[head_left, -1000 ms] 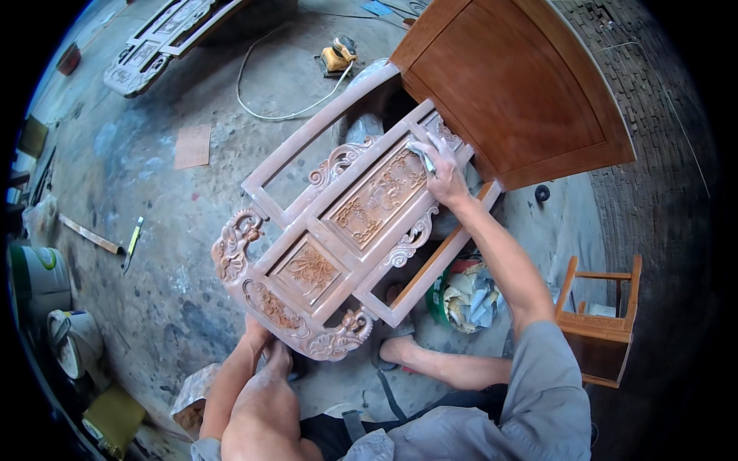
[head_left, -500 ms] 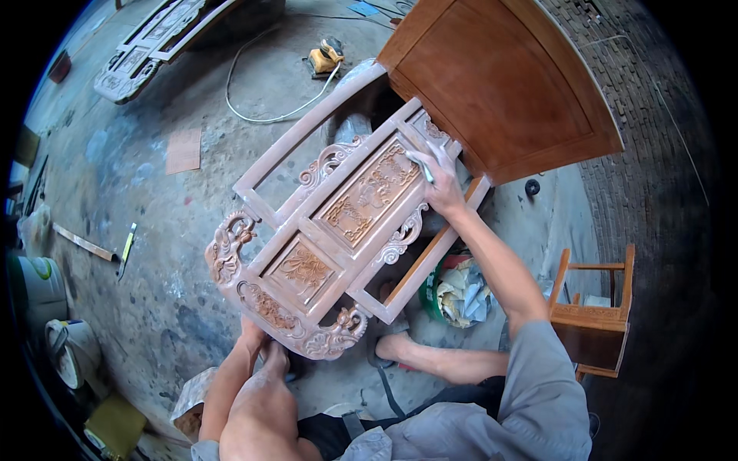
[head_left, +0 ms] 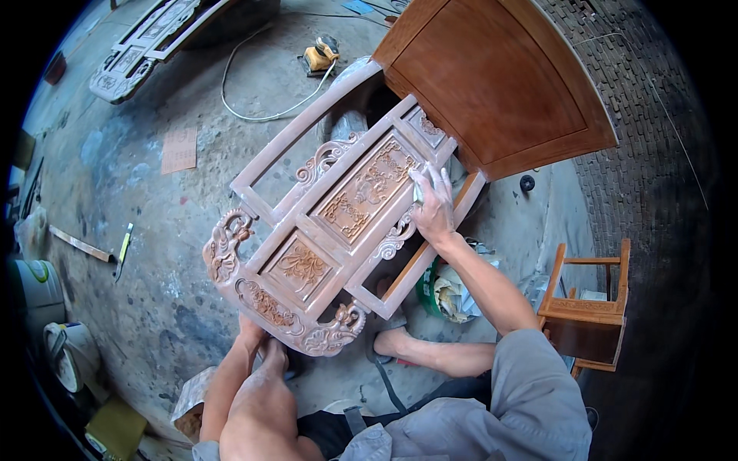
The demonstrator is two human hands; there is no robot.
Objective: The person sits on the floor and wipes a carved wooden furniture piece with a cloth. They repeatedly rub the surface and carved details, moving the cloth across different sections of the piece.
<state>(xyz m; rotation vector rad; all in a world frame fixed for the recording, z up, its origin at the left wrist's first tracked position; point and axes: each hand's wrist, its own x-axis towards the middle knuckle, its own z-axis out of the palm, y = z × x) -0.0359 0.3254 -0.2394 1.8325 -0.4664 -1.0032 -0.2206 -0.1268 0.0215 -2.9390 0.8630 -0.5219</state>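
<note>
A carved wooden furniture panel, dusted pale, slants across the middle, with floral reliefs and scrollwork. My right hand rests on the long rail beside its large carved inset. A pale folded piece of sandpaper is pressed under its fingers against the wood. My left hand is at the panel's rounded near end, low on the left. The panel edge hides its fingers, so their grip does not show.
A brown wooden board stands at the panel's far end. A green bucket of crumpled sheets sits under my right forearm. A yellow power sander with a white cord lies beyond. A small wooden stool is at right, white buckets at left.
My right hand has slid a little toward me along the rail, with the sandpaper under it. The left hand stays at the panel's near end. The view has shifted slightly.
</note>
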